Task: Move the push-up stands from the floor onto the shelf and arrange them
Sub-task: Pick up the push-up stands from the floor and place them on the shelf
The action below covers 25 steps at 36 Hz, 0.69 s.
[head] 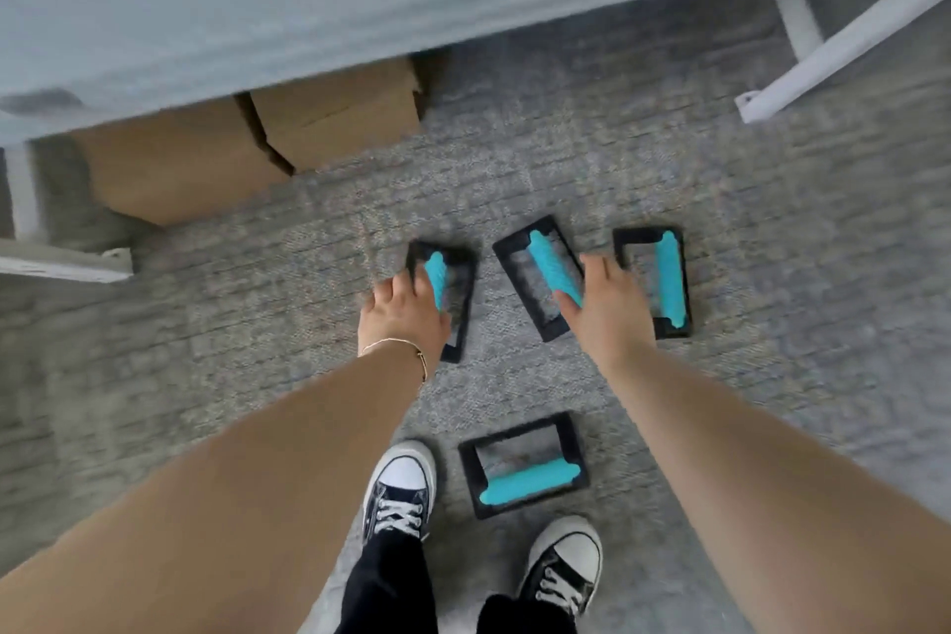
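Several black push-up stands with turquoise grips lie on the grey carpet. My left hand reaches down onto the left stand, fingers curled at its grip. My right hand rests against the turquoise grip of the middle stand, fingers spread beside it. A third stand lies just right of that hand, untouched. A fourth stand sits near my shoes. The pale grey shelf spans the top of the view. The picture is motion-blurred, so how firmly either hand grips is unclear.
Two cardboard boxes stand on the floor under the shelf at left. White metal shelf legs and a brace stand at the right, another leg at the far left. My two sneakers stand at the bottom centre.
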Available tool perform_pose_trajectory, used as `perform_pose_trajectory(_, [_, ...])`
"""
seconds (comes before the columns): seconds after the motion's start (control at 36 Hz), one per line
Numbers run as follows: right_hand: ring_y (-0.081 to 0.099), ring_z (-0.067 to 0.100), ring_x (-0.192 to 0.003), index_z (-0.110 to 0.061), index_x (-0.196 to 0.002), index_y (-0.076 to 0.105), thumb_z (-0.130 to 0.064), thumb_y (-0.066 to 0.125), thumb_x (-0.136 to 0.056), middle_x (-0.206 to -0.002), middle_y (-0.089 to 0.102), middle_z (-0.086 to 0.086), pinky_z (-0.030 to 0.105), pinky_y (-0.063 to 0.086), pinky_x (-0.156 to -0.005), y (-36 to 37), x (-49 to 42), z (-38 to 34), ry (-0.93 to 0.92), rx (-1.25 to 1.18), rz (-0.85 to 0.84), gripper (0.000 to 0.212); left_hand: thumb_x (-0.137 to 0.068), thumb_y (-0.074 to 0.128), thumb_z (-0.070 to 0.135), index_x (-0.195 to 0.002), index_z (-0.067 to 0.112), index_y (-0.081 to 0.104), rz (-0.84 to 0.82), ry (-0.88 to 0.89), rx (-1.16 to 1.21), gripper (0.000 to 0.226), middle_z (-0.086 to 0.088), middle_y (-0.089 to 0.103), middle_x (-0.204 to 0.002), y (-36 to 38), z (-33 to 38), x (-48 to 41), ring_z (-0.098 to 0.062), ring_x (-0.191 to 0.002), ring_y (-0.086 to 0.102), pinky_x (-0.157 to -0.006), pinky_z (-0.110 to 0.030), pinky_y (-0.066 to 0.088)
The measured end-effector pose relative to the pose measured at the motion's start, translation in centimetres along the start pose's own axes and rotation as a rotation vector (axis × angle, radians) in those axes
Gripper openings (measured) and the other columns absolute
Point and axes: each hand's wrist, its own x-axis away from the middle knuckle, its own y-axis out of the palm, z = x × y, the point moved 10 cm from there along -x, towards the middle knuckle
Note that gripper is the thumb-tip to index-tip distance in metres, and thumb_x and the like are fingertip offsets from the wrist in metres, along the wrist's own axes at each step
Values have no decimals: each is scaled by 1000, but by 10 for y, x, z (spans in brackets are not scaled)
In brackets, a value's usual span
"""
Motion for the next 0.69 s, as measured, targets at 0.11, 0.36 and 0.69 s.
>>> perform_pose_trajectory(0.11, [51, 37, -116, -5, -138, 41, -41, 57, -93, -128, 53, 18, 46, 48, -92, 67, -29, 9, 55, -78, -46, 61, -95, 50, 46, -148, 7, 18, -82, -141, 171, 74, -15, 35, -146, 63, -13, -48, -35, -135, 34, -106, -47, 38])
perform_pose_trajectory(0.36, [62, 36, -95, -11, -138, 32, -27, 67, -89, -117, 59, 16, 38, 45, -70, 114, -63, 29, 153, -160, -7, 62, -93, 58, 40, -123, 7, 37, -66, -306, 454, 49, -16, 61, -115, 120, -25, -91, -38, -107, 59, -83, -45, 48])
perform_pose_trajectory(0.69, [56, 25, -71, -10, -112, 51, -26, 69, -85, -91, 63, 9, 28, 38, -58, 37, -9, 26, 335, -418, -45, 36, -88, 58, 47, -107, 16, 42, 56, -279, 656, 40, -4, 63, -81, 28, -27, -7, -26, -70, 63, -64, -38, 55])
